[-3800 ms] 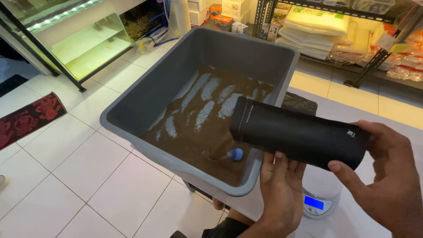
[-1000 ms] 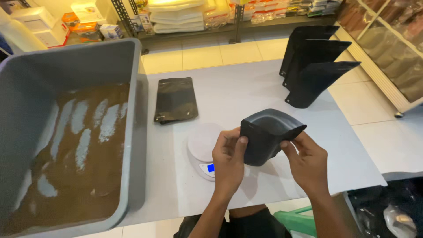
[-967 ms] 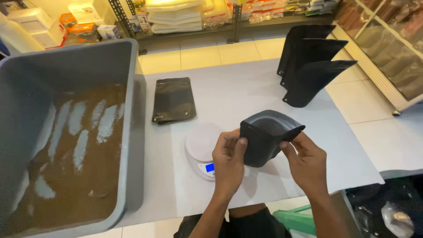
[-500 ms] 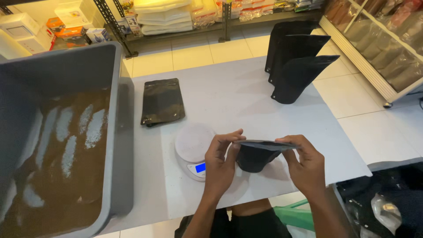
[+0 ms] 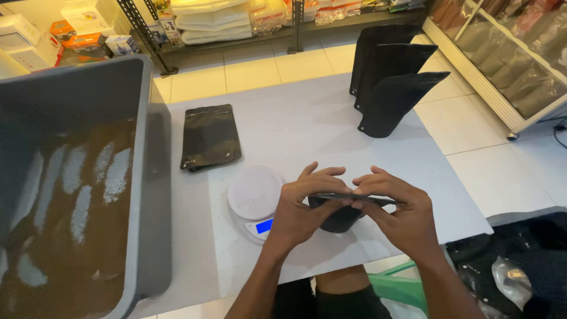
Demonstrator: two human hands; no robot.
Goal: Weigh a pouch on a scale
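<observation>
A: Hands?
B: Left hand (image 5: 304, 207) and right hand (image 5: 397, 211) both pinch the top edge of a black pouch (image 5: 339, 214), thumbs under, fingers (image 5: 322, 174) curled over the flattened mouth. Fingertips of both hands nearly meet at the middle.
A: Where's the pouch?
B: Upright over the white table (image 5: 295, 127) near its front edge, just right of the scale (image 5: 255, 201).
A: Arm pose?
B: Both forearms come up from the bottom, angled inward, wrists bent down.
A: Around it?
B: Flat pouch (image 5: 209, 137) lies behind the scale. Three standing pouches (image 5: 393, 80) at the far right corner. Grey tub (image 5: 77, 177) with brown powder (image 5: 65, 224) on the left.
</observation>
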